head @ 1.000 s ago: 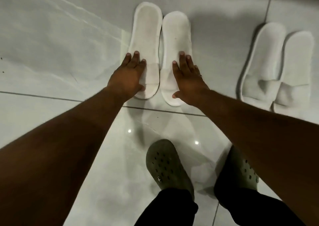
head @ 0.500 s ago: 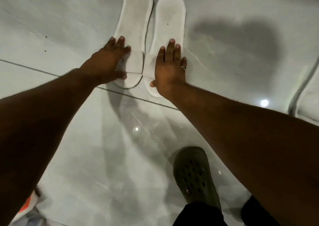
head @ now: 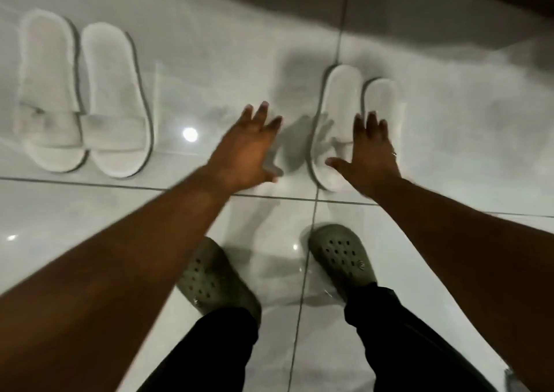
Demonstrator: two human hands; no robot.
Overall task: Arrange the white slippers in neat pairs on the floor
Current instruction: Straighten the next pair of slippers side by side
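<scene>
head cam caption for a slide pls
Open hands, left and right, reach toward the right slipper pair; another pair lies aligned.

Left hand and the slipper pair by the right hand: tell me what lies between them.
In the head view, only bare glossy floor tile with hand shadows separates the left hand from the right-side slipper pair.
</scene>
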